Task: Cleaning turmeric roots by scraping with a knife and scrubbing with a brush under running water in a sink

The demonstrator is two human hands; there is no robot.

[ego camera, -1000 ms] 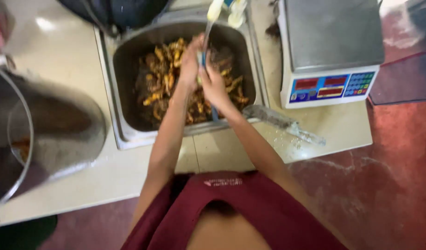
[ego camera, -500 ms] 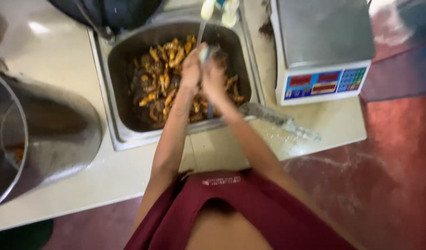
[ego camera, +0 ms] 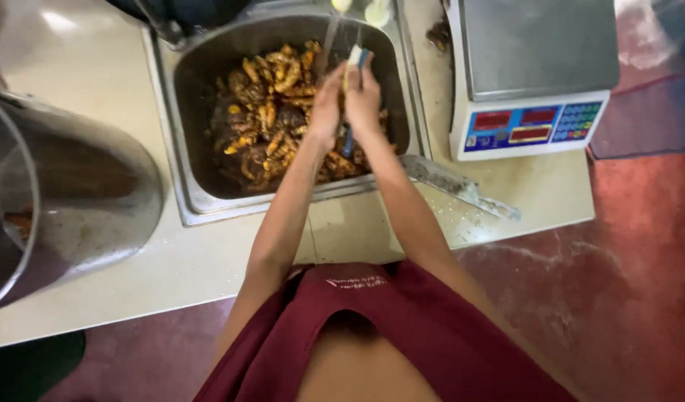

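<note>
Both my hands are raised together over a steel sink [ego camera: 186,201] full of yellow-brown knobbly roots [ego camera: 264,112]. My right hand [ego camera: 366,95] is closed around a brush [ego camera: 355,55] with a white head and a blue handle that sticks out below the fist. My left hand [ego camera: 326,100] presses against it, fingers closed on a small yellowish root piece that is mostly hidden. A thin stream of water [ego camera: 331,33] falls from the tap above onto the hands.
A digital weighing scale [ego camera: 532,74] stands on the counter right of the sink. A long metal blade [ego camera: 461,186] lies in front of it. A large steel pot [ego camera: 74,193] sits on its side at the left. The red floor [ego camera: 633,283] lies beyond the counter's edge.
Both hands have lifted a little higher and farther back in the sink, staying together under the water stream. The brush stays in my right hand.
</note>
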